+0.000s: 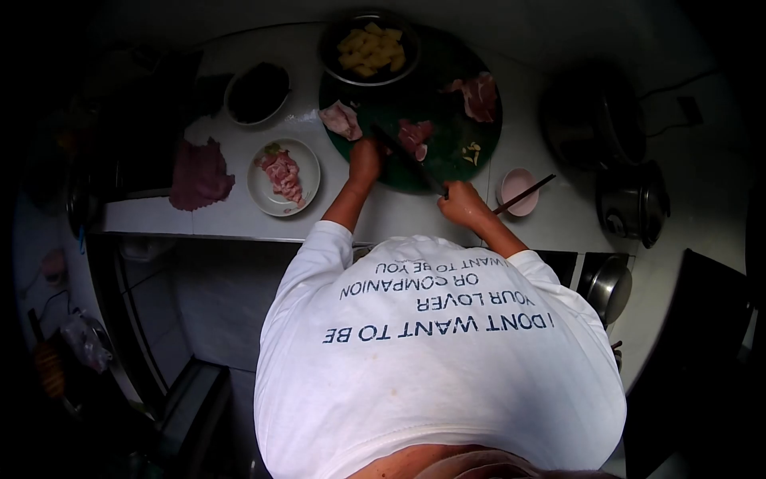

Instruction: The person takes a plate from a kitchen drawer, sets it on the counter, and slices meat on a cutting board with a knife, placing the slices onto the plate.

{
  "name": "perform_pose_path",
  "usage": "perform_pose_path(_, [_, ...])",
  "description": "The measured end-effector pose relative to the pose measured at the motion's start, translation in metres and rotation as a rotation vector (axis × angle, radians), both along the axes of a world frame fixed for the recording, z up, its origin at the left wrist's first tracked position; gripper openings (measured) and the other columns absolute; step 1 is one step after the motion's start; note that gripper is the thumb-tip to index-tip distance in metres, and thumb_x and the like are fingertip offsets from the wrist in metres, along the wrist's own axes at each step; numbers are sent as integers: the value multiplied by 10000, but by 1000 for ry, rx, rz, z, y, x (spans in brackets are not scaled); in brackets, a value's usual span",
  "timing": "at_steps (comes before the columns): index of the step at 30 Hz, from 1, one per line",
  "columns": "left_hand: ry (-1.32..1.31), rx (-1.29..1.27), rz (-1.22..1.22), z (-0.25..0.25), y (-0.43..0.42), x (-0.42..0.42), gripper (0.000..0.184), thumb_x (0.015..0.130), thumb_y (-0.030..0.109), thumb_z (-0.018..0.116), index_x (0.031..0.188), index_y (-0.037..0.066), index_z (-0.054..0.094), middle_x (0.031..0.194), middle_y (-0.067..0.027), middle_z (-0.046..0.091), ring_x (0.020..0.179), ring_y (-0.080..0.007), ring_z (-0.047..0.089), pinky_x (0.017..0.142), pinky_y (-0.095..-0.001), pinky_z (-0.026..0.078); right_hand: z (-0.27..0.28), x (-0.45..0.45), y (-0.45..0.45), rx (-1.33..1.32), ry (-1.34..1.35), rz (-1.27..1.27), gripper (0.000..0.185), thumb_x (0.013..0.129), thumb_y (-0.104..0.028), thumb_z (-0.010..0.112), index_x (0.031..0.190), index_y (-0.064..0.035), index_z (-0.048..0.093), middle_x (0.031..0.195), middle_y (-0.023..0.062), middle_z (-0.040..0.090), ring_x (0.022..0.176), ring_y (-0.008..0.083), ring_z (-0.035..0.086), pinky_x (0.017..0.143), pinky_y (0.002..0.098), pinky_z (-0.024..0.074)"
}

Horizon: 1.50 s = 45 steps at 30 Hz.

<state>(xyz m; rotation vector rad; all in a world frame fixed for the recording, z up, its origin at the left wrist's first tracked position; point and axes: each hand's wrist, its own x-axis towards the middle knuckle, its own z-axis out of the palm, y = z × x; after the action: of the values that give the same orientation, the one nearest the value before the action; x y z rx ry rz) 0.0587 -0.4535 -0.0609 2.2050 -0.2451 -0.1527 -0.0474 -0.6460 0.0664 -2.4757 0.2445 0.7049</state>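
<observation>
My right hand [464, 204] is closed round the handle of a dark knife [411, 162], whose blade slants up and left over the round green cutting board [443, 60]. At the board's lower left edge is my left hand [366, 160], fingers curled together beside the blade; what they grip is hidden. A piece of red meat [414, 137] lies just right of the blade. Pale pink meat [341, 120] rests at the board's left edge, above my left hand. More red meat [479, 97] and some small pale slices [471, 152] are on the board's right side.
A metal bowl of yellow chunks [371, 49] stands at the board's back. Leftward are a plate of cut meat [281, 177], a dark-filled bowl [257, 94] and a reddish cloth [201, 175]. Rightward are a pink bowl [519, 193] with chopsticks [527, 194] and dark pots [633, 204].
</observation>
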Motion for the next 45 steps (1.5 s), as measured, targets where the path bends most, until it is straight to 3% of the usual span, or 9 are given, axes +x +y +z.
perform_pose_path(7, [-72, -22, -32, -12, 1, 5, 121, 766, 118, 625, 833, 37, 685, 819, -224, 639, 791, -389, 628, 692, -450, 497, -10, 8, -5, -21, 17, 67, 332, 723, -137, 581, 973, 71, 644, 911, 302, 634, 889, 414, 628, 818, 424, 495])
perform_pose_path(16, [-70, -34, -40, -23, 2, 11, 94, 750, 82, 597, 771, 35, 676, 786, -214, 637, 776, -390, 628, 686, -465, 495, -2, 35, 12, 128, 274, -41, 258, 743, -113, 545, 865, 104, 617, 685, 239, 631, 564, 324, 645, 533, 400, 510])
perform_pose_path(20, [-30, 38, -91, -19, 1, 4, 91, 745, 87, 601, 770, 34, 671, 799, -213, 637, 787, -394, 623, 686, -469, 492, -38, 57, 24, 198, 148, -47, 272, 737, -122, 563, 876, 109, 592, 660, 219, 625, 527, 315, 636, 503, 392, 509])
perform_pose_path(26, [-53, 10, 9, -4, -5, -8, 141, 771, 135, 593, 827, 20, 652, 844, -220, 640, 791, -395, 622, 699, -463, 482, -36, 57, 32, 258, 12, -145, 277, 725, -123, 584, 884, 104, 585, 627, 195, 610, 497, 287, 624, 500, 380, 504])
perform_pose_path(29, [30, -90, 192, 12, 0, -12, 169, 800, 159, 579, 836, 7, 643, 847, -222, 643, 794, -393, 625, 716, -449, 482, -38, 43, 25, 263, 69, -172, 247, 731, -117, 575, 854, 97, 591, 652, 195, 614, 502, 263, 623, 495, 374, 500])
perform_pose_path(33, [227, -240, 269, -4, 9, -4, 184, 818, 164, 587, 849, -8, 644, 857, -214, 655, 815, -380, 634, 729, -426, 485, -24, 24, 17, 187, -38, -149, 247, 733, -138, 583, 868, 66, 617, 749, 235, 643, 664, 330, 661, 596, 414, 521])
perform_pose_path(39, [7, -275, 132, 7, -1, -15, 213, 839, 128, 596, 1012, 7, 624, 907, -170, 677, 839, -303, 657, 725, -362, 494, -14, 1, 8, -6, -345, -69, 283, 726, -157, 621, 958, 5, 629, 850, 246, 650, 834, 416, 632, 740, 463, 514])
perform_pose_path(42, [288, -592, 165, 27, -5, -23, 291, 894, 207, 557, 1136, 46, 581, 996, -108, 665, 913, -271, 643, 777, -330, 494, -7, -7, 1, 20, -483, -47, 285, 721, -142, 638, 972, -8, 625, 848, 235, 654, 821, 410, 636, 727, 454, 520])
perform_pose_path(45, [563, -1117, 235, 21, -5, -23, 412, 937, 400, 496, 1205, 89, 537, 1074, -61, 625, 1007, -264, 598, 882, -361, 461, -6, -14, -2, 149, -601, -43, 302, 710, -125, 658, 987, -13, 615, 826, 223, 653, 776, 385, 645, 689, 428, 526])
